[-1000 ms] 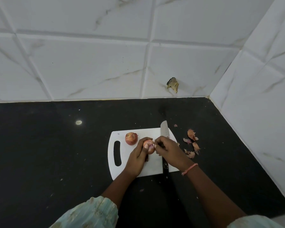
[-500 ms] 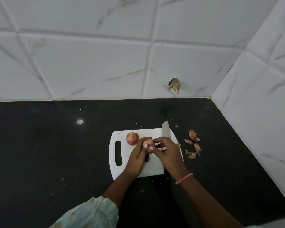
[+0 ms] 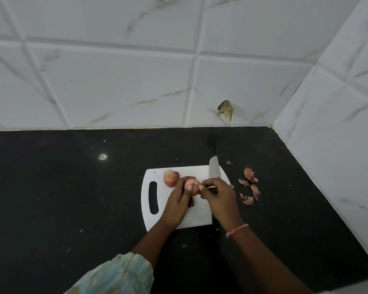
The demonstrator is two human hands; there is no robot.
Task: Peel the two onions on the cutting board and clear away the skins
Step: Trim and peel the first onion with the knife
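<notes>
A white cutting board (image 3: pixel 198 217) with a handle slot lies on the black counter. My left hand (image 3: pixel 177 205) grips a pinkish onion (image 3: pixel 191 185) just above the board. My right hand (image 3: pixel 220 198) pinches at the onion's right side with thumb and fingertips. A second onion (image 3: pixel 170 178), still in its reddish skin, sits on the board's far left part. A knife blade (image 3: pixel 213 169) lies along the board's right edge; its handle is hidden under my right hand. A dark scrap lies on the board below the held onion.
Several loose onion skins (image 3: pixel 249 184) lie on the black counter (image 3: pixel 72 198) right of the board. White tiled walls close the back and right side. A brownish chip (image 3: pixel 226 109) marks the back wall.
My right hand has shifted slightly left, closer onto the held onion. The left hand keeps its hold on the onion. The other onion and the skins stay put.
</notes>
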